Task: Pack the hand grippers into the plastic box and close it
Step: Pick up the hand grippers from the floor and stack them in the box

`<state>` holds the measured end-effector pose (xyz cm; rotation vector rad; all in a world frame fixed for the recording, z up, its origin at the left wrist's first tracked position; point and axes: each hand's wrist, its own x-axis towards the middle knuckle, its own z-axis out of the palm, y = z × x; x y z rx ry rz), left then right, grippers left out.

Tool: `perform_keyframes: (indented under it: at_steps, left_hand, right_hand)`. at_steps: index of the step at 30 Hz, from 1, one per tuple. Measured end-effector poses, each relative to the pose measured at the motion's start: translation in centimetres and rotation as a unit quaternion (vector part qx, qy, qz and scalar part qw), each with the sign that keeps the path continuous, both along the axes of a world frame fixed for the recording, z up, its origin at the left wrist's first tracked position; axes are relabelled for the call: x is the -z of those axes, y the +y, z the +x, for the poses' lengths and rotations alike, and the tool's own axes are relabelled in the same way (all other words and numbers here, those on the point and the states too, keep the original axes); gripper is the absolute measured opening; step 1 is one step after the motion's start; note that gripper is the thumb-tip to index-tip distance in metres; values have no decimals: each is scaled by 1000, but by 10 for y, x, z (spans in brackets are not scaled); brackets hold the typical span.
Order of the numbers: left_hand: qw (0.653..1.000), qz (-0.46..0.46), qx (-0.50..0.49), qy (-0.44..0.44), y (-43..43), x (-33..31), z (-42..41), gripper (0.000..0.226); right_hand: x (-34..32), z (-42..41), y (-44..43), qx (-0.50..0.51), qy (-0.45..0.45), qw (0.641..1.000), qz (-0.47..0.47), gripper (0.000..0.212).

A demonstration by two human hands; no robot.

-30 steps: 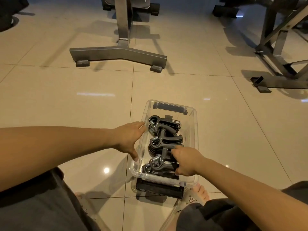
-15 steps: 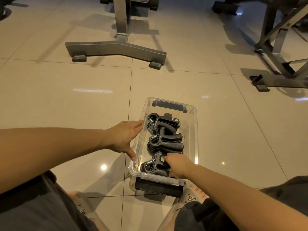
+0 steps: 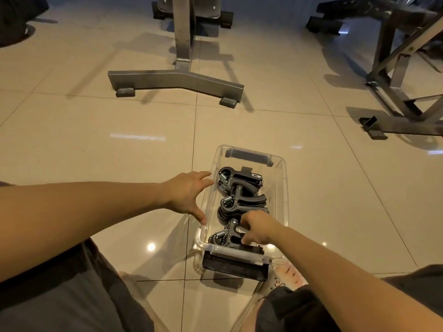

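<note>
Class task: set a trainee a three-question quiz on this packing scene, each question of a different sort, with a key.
1. True or false: the clear plastic box has its lid on.
2. Which grips the nearest black plastic hand gripper? A. left hand B. right hand
3. Fill in: each gripper carries a coiled metal ____.
Key: 1 false; 2 B; 3 spring.
</note>
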<state>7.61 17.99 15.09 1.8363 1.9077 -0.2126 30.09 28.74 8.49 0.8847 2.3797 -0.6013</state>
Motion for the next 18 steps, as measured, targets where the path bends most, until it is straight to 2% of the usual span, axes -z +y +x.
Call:
perform_keyframes:
  at_steps: [4,8,13,18]
  left_hand:
    - [998,5,-61,7,-14,-43,-15,102]
    - [989,-5,-149,17,-52,-103,-48,83]
    - [970,-66,-227,58,-128,-197,-102,69]
    - [946,18,-311,87,-238,-244,-169,61]
  right_hand:
    - [-42,-23,1,104,115,987,-31,50]
    - [-94,-60,-14,129,220,965,-54,43]
    - [-162,-133,-60,56,305,949,-61,41]
    - [-202,-219,-144,-55,344,934,-78,39]
